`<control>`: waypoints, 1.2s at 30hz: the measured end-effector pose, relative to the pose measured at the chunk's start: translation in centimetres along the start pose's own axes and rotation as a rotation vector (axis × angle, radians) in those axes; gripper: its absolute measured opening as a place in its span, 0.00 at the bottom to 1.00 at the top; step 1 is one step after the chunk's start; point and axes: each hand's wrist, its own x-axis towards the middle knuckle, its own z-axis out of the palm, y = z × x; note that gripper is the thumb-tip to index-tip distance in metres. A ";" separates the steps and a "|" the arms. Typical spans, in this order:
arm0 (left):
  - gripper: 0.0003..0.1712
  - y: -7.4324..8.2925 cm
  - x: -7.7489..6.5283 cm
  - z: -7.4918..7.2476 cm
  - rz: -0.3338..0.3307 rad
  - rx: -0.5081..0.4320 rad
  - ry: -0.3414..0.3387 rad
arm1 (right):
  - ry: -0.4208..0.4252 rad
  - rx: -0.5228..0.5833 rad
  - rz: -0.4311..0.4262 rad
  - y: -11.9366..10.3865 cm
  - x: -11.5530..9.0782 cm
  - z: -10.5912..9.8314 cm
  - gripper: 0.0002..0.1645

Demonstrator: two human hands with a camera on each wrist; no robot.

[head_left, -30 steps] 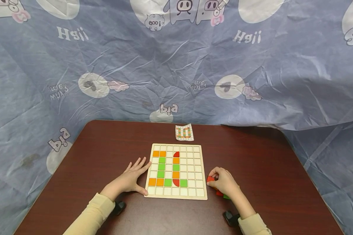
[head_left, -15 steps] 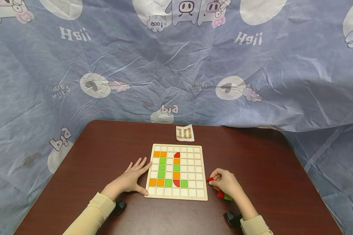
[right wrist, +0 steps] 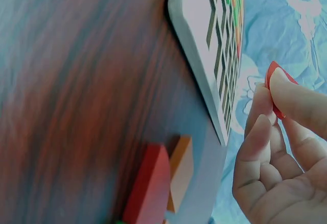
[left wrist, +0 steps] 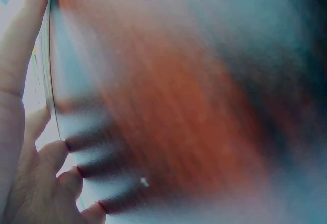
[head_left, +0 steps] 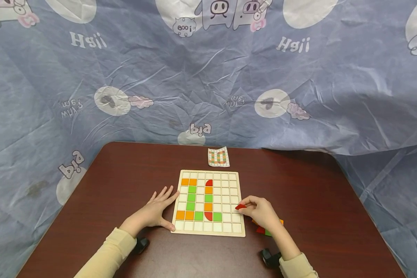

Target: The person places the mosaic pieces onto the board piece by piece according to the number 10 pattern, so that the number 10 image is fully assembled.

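A pale wooden grid board [head_left: 228,228] lies on the table, with orange, green and red tiles set in several of its squares. Along its left edge rests my left hand [head_left: 154,211], fingers spread, thumb and fingertips touching the rim. Over the board's right edge, my right hand [head_left: 260,213] pinches a small red tile [head_left: 240,207] between thumb and fingers. In the right wrist view the pinched tile shows a curved edge, partly covered by the thumb. Loose red tile [right wrist: 148,183] and orange tile [right wrist: 181,173] lie on the table below that hand, partly hidden by it in the head view.
Behind the board lies a small paper card [head_left: 218,157] printed with a coloured grid pattern. The dark brown table [head_left: 142,162] reaches back to a wrinkled blue-grey cloth [head_left: 208,77] with cartoon prints.
My right hand has moved left and slightly away from me with the red tile, from beside the board to over its right edge. The left hand has stayed put.
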 end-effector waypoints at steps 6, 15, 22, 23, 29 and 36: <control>0.73 0.0 0.0 0.0 0.000 -0.006 0.001 | -0.013 0.000 -0.041 -0.5 -0.2 1.2 0.07; 0.73 0.1 0.0 0.0 0.002 0.002 0.003 | -0.023 0.000 -0.052 -0.8 -0.2 2.6 0.08; 0.73 0.0 0.1 0.0 -0.004 0.000 0.001 | -0.046 -0.049 -0.083 -1.0 -0.4 3.7 0.06; 0.73 0.0 0.1 0.0 -0.005 -0.002 0.000 | -0.041 -0.061 -0.082 -1.1 -0.4 3.8 0.06; 0.74 -0.1 0.1 0.1 -0.002 0.000 -0.002 | -0.015 -0.107 -0.076 -1.5 -0.4 4.1 0.07; 0.74 -0.2 0.1 0.1 0.002 0.005 -0.004 | 0.026 -0.142 -0.109 -1.5 -0.4 4.6 0.06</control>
